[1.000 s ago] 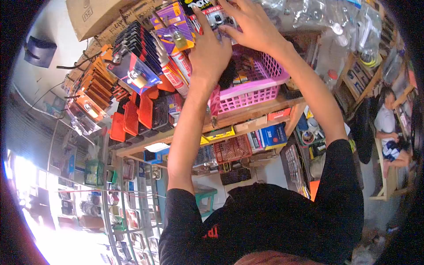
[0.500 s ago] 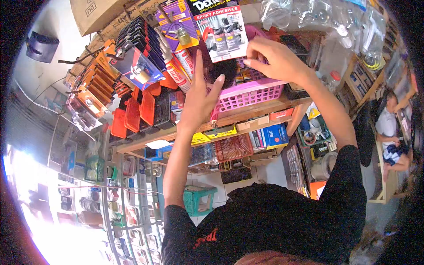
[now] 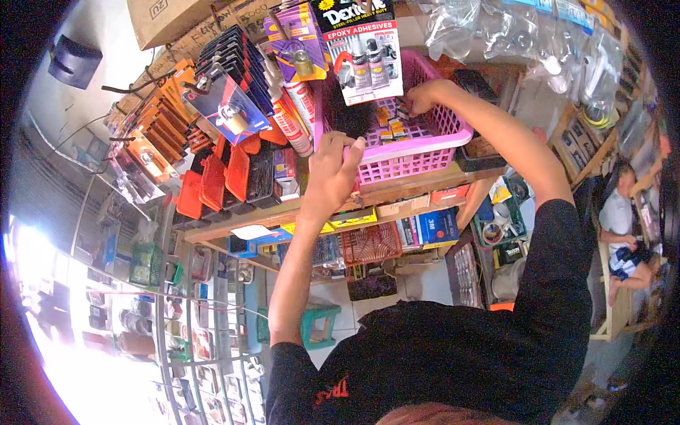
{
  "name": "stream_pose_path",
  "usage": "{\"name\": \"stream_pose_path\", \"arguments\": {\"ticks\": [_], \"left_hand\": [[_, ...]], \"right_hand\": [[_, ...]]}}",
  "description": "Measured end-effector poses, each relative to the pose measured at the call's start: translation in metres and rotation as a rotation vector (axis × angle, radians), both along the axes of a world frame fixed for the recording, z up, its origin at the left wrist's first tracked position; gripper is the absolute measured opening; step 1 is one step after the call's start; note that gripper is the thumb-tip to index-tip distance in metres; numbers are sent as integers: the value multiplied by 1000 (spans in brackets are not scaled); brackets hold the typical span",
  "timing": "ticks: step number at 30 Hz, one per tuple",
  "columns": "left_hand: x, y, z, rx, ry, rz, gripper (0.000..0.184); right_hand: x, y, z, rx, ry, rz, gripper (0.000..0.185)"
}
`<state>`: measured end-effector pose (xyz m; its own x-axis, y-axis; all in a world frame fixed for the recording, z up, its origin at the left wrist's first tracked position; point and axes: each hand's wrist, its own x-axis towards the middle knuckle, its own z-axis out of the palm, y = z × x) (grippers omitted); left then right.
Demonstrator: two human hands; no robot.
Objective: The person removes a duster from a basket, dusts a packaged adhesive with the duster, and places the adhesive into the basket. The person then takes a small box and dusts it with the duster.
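Note:
A pink plastic basket (image 3: 407, 150) with lattice sides sits on the wooden shelf. My left hand (image 3: 333, 170) is closed over its front left corner, thumb along the rim. Inside the basket, at its right side, my right hand (image 3: 430, 97) reaches in with fingers bent together. Something small, dark and striped shows at those fingertips; its kind cannot be made out. Several small yellow-orange boxes (image 3: 388, 124) lie on the basket's floor. In front of the basket's back part hangs an epoxy adhesive pack (image 3: 365, 60), hiding some of the inside.
Carded padlocks (image 3: 303, 65) and sealant tubes (image 3: 289, 119) are left of the basket. Orange-lidded containers (image 3: 241, 170) line the shelf's left end. Clear plastic bags (image 3: 510, 35) hang at upper right. A seated person (image 3: 622, 219) is at far right; a green stool (image 3: 319, 326) stands below.
My left hand has gone from spread fingers to a closed grip at the basket's corner. My right hand has moved down into the basket, and more of its inside shows.

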<state>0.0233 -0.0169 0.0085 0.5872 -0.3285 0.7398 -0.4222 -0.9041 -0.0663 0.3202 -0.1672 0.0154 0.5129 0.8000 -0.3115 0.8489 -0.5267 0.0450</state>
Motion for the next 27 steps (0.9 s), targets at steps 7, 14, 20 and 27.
{"name": "stream_pose_path", "arguments": {"ticks": [7,14,20,27], "left_hand": [[-4,-29,6,-434,174,208,26],[3,-21,2,-323,188,208,20],[7,-16,-6,-97,71,232,13],[8,-12,-11,-199,177,250,20]], "right_hand": [[83,54,-46,-104,-86,-38,61],[100,68,-72,-151,-57,-30,59],[106,69,-83,-198,-43,-15,57],[102,69,-89,-341,-19,17,55]]}}
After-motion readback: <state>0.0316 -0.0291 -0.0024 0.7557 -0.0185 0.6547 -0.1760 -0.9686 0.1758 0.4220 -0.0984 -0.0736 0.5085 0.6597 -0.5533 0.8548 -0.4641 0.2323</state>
